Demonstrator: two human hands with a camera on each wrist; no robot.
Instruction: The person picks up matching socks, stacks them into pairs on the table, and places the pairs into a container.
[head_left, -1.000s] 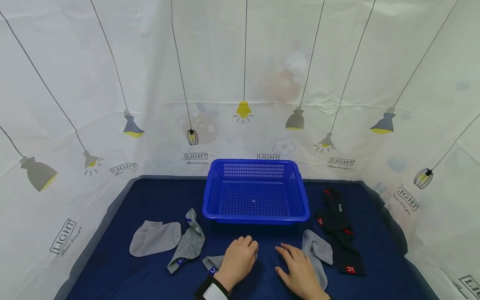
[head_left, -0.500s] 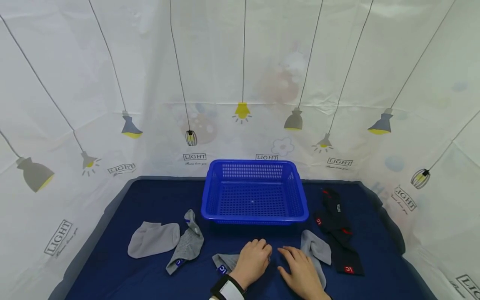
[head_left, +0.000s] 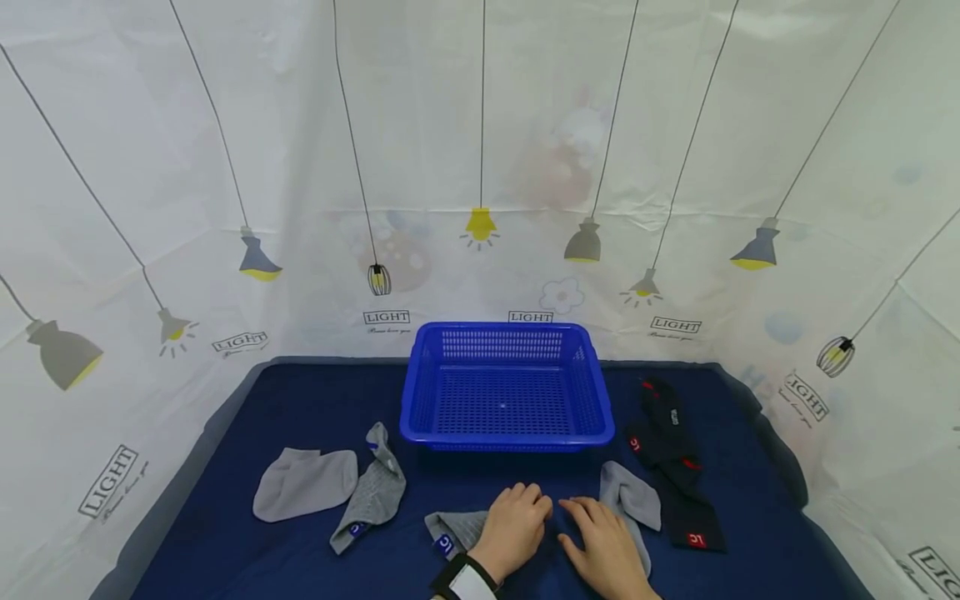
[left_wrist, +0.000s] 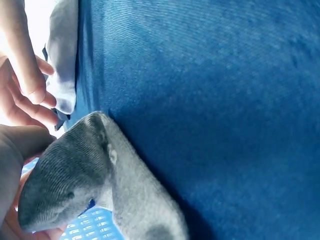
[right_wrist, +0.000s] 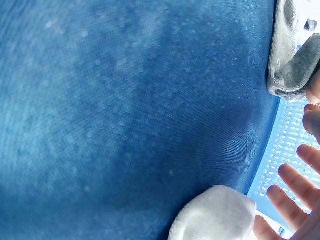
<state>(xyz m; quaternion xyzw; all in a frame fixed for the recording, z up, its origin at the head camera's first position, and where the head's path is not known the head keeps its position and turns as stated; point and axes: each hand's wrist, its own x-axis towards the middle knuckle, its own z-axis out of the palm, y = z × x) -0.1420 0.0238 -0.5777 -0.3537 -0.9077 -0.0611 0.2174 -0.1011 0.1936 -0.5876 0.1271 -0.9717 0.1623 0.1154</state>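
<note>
My left hand (head_left: 513, 527) pinches a grey sock (head_left: 459, 527) in front of the blue basket (head_left: 507, 438), probably to control its limpness (grip partly hidden); my right hand (head_left: 603, 546), loosely spread, holds nothing.

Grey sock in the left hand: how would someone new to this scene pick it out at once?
In the head view, find the blue basket, then the left hand in front of it. The grey sock sticks out left of that hand, showing a blue label. A similar sock lies farther left, but only this one is held.
</note>
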